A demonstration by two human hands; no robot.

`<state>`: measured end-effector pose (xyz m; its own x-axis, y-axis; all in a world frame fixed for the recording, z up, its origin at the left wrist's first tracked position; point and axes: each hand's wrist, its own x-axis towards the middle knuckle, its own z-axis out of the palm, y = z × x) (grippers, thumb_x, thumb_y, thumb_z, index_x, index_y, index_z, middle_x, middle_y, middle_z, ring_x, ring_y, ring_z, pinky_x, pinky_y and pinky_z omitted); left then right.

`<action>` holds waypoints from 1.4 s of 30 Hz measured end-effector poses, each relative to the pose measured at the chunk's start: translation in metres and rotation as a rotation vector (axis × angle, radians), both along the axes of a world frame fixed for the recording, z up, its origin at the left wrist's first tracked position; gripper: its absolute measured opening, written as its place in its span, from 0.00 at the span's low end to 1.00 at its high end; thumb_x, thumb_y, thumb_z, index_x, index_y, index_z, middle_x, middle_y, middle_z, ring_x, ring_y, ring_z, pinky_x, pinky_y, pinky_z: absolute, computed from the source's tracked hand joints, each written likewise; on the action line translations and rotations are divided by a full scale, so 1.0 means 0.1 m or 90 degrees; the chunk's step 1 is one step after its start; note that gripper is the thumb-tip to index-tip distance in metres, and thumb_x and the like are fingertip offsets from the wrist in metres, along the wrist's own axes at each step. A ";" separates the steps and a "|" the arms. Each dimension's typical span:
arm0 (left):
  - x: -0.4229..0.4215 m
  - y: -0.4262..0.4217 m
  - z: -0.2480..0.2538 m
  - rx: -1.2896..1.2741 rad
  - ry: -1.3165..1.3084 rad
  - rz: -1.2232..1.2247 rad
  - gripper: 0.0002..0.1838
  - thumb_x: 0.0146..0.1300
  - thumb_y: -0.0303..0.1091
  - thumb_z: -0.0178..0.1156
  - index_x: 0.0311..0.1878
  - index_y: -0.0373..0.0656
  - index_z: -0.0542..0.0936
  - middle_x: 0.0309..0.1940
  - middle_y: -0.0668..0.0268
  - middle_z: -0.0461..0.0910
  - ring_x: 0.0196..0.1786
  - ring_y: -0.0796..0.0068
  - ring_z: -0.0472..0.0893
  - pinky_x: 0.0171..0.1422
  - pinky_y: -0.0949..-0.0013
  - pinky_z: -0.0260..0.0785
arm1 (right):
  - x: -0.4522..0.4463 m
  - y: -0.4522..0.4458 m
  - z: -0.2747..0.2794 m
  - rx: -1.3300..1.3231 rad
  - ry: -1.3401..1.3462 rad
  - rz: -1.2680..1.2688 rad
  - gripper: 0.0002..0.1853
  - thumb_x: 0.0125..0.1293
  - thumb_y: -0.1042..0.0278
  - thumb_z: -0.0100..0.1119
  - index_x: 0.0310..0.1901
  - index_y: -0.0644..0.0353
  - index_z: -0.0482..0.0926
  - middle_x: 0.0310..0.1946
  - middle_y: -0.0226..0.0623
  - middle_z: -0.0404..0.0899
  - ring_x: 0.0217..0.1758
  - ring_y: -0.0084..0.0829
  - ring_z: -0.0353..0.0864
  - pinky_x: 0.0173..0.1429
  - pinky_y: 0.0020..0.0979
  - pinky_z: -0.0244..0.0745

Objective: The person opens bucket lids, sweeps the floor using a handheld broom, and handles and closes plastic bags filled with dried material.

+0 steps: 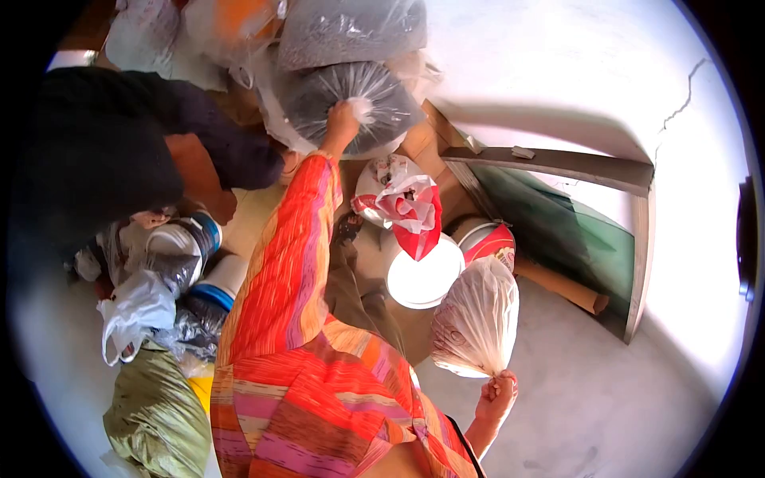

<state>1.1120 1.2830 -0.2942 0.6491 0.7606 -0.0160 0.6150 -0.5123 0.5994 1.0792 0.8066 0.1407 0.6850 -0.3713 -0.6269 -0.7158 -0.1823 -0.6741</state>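
My left hand (pixel 343 125) reaches far forward, its fingers closed on the gathered neck of a clear plastic bag (pixel 323 111) with dark contents. To the right, my right hand (pixel 496 396) is closed around the twisted neck of a whitish plastic bag (pixel 476 319). That bag looks full, and its contents show only faintly. Near it stand a white bucket (pixel 424 271), its top very bright, and a red and white plastic bag (pixel 406 203) beyond.
At the left, another person in dark clothing (pixel 103 151) bends over buckets (pixel 219 287) and bags. An olive sack (pixel 155 406) lies lower left. More filled bags (pixel 351 32) stand at the back. A wooden frame (pixel 558 166) with greenish glass leans against the right wall, a cardboard tube (pixel 562 285) below.
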 end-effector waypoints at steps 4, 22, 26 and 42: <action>0.00 -0.03 0.28 -0.030 0.089 0.017 0.23 0.46 0.23 0.53 0.50 0.39 0.67 0.47 0.52 0.70 0.52 0.53 0.69 0.54 0.57 0.61 | 0.02 0.12 -0.04 0.009 0.016 0.017 0.04 0.48 0.74 0.48 0.28 0.57 0.71 0.15 0.26 0.64 0.13 0.15 0.55 0.19 0.16 0.51; -2.30 -1.59 1.31 -0.968 -0.169 0.266 0.31 0.64 0.42 0.48 0.66 0.44 0.50 0.52 0.60 0.68 0.47 0.71 0.73 0.47 0.69 0.69 | 0.96 2.08 -0.02 0.104 -0.114 0.701 0.06 0.50 0.69 0.47 0.23 0.62 0.71 0.16 0.25 0.64 0.18 0.15 0.60 0.23 0.19 0.56; -1.55 -1.25 1.60 -0.945 -0.484 0.204 0.35 0.66 0.49 0.44 0.68 0.46 0.41 0.63 0.56 0.55 0.55 0.64 0.69 0.57 0.60 0.66 | 1.20 2.93 -0.28 0.119 -0.156 0.786 0.10 0.51 0.65 0.53 0.28 0.64 0.75 0.19 0.27 0.68 0.20 0.16 0.63 0.24 0.20 0.59; -0.78 0.23 0.29 -0.920 -0.473 0.393 0.26 0.56 0.35 0.60 0.56 0.40 0.64 0.53 0.59 0.65 0.53 0.60 0.68 0.52 0.60 0.73 | 1.21 4.24 -3.16 0.151 -0.232 0.972 0.39 0.52 0.55 0.63 0.61 0.62 0.57 0.55 0.47 0.67 0.52 0.33 0.72 0.51 0.29 0.68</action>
